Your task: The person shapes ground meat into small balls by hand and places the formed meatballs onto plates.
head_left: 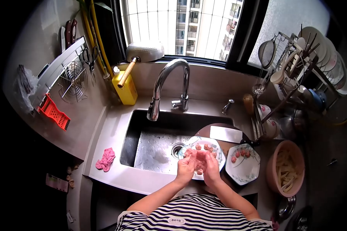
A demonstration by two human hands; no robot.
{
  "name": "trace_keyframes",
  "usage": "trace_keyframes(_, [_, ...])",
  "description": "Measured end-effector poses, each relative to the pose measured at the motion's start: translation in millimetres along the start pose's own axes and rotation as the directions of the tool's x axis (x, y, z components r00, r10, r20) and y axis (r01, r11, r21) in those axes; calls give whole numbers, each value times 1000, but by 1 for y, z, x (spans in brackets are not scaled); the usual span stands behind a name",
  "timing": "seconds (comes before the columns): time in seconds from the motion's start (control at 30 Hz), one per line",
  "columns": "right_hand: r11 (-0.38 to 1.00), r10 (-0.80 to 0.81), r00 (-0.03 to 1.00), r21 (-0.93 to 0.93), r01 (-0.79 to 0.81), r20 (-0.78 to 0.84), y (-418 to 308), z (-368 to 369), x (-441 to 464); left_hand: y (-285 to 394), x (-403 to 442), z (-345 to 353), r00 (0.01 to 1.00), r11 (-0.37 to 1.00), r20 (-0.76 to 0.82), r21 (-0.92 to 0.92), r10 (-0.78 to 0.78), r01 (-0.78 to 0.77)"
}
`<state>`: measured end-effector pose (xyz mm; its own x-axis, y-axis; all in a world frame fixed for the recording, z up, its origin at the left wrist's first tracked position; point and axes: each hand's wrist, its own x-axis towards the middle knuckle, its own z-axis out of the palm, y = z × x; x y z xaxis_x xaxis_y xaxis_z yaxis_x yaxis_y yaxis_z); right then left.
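Over the near part of a patterned plate (218, 144), my left hand (186, 168) and my right hand (211, 168) are close together, thumbs up and fingers curled inward. Pink raw minced meat (200, 162) shows between them, and both hands appear to grip it; my fingers partly hide it. Several small meatballs (206, 147) lie on the plate behind my hands. To the right, a second plate (239, 171) carries several more meatballs (242, 153) along its far side.
The plate overlaps the right side of the sink (150, 154), below the tap (183, 77). A cleaver (224, 134) rests on a round board behind the plates. A pink bowl (273, 169) of pale strips stands right. A pink cloth (106, 159) lies left; a dish rack (285, 77) stands back right.
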<state>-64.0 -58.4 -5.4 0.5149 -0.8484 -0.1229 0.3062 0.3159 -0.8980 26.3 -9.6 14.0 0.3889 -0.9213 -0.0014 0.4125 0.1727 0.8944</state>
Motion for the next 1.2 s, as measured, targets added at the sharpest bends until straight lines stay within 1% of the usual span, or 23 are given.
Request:
trace_keyframes(0.03, [962,200,978,200,-186,-53,4,-3,1,-12,4,-5,957,929,133,240,257,-282])
trace_keyframes(0.07, [883,215,973,408,-230,84,23,-15,9,-16,2,-15,893,621,305,642,330,-449])
trace_keyframes(0.13, [772,441,894,542,-331,-82,-16,24,-3,-8,1,-7,803,420,430,693,413,-587])
trace_keyframes(0.23, [730,425,904,607,-313,-46,-16,23,-1,-13,9,-13,736,413,405,634,543,-653])
trace_keyframes(0.33, [678,291,841,522,-517,455,-10,5,4,-16,12,-30,891,747,182,492,415,-448])
trace_keyframes(0.37, [878,329,939,333,-344,103,-6,11,-1,-18,13,-34,948,904,131,288,290,-316])
trace_keyframes(0.4, [927,202,959,277,-253,198,-9,12,-1,-15,13,-38,993,993,92,86,77,-85])
trace_keyframes(0.43, [984,49,983,163,-79,178,-1,14,0,-9,10,-42,993,995,64,-11,-96,97])
trace_keyframes(0.47, [993,-112,977,45,105,181,7,17,4,-4,8,-46,964,957,53,-112,-261,266])
trace_keyframes(0.5, [989,-133,976,-43,143,173,-1,27,-1,-5,4,-48,946,909,83,-263,-313,324])
trace_keyframes(0.53, [946,-288,947,-113,304,140,1,43,-3,-7,2,-51,893,818,83,-371,-442,439])
trace_keyframes(0.57, [771,-452,848,-358,528,278,2,38,2,-23,2,-59,865,737,128,-474,-485,483])
trace_keyframes(0.6, [482,-539,711,-527,701,452,0,34,5,-25,3,-59,836,639,181,-567,-519,520])
trace_keyframes(0.63, [276,-530,650,-614,740,545,-1,34,5,-26,1,-57,834,594,186,-624,-519,509])
trace_keyframes(0.73, [27,-460,591,-655,755,663,-9,42,1,-11,-1,-45,821,467,213,-735,-530,492])
trace_keyframes(0.77, [60,-407,646,-686,725,646,-8,39,-2,-6,2,-45,809,436,227,-747,-543,502])
trace_keyframes(0.87, [39,-496,548,-613,789,674,-15,32,-1,-25,8,-52,820,458,190,-751,-540,475])
trace_keyframes(0.93, [292,-548,621,-568,770,560,-14,28,-3,-5,12,-45,788,596,60,-619,-613,511])
trace_keyframes(1.0, [518,-534,751,-552,654,389,-17,25,-11,6,10,-44,828,735,19,-449,-560,508])
trace_keyframes(1.07, [725,-456,864,-473,501,215,-3,12,-11,5,8,-37,916,848,61,-358,-397,391])
trace_keyframes(1.1, [872,-329,939,-351,342,100,2,9,-12,-2,9,-37,953,915,83,-266,-290,302])
trace_keyframes(1.13, [964,-175,985,-203,173,10,4,6,-13,-7,8,-35,973,955,62,-189,-220,228])
trace_keyframes(1.2, [969,-190,982,-165,185,-17,5,3,-12,-13,6,-31,996,996,25,1,-88,88])
